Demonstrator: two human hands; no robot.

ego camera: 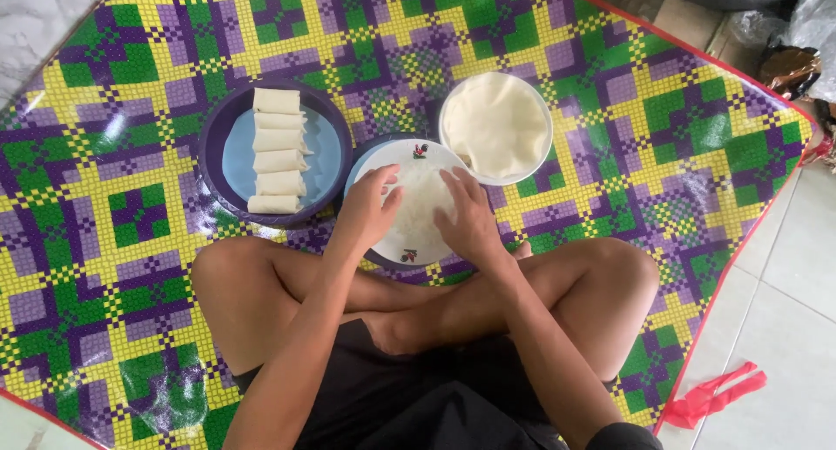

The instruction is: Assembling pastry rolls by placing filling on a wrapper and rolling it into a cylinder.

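I sit cross-legged on a patterned mat [610,110]. In front of my legs lies a white plate [416,154] with a thin pale wrapper sheet [422,202] spread on it. My left hand [366,208] rests on the sheet's left side, fingers bent and pressing down. My right hand [470,219] lies on its right side, fingers flat on the sheet. A white bowl [496,123] with a stack of round wrappers stands just beyond the plate. Left of it, a purple tray [222,158] carries several rolled spring rolls [279,149] in a column.
The mat is green, purple and yellow with a red border. White floor tiles [784,311] lie to the right, with a red plastic strip [714,393] on them. Dark bags [788,67] sit at the top right corner.
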